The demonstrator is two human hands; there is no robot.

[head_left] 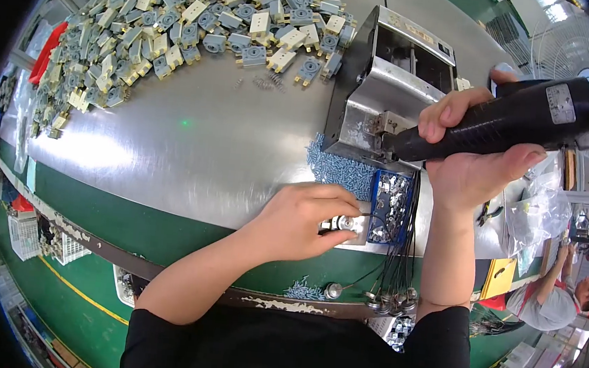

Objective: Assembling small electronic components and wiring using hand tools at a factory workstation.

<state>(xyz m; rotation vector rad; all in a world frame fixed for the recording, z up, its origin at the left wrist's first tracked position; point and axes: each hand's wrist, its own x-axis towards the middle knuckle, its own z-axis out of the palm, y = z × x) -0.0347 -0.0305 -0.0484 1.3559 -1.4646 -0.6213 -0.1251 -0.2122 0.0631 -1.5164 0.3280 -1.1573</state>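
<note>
Metal clips (392, 205) (silvery) in blue tray (380, 184)

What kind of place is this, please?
Probably a factory assembly bench: a steel worktable carries a heap of small grey and cream plastic parts, the right hand grips a black electric screwdriver, and blue screws lie nearby.

A heap of grey and cream plastic parts (183, 16) covers the far left of the steel bench (207, 141). Small blue screws (341, 170) lie near its front edge, beside a metal box machine (401, 81).
</note>
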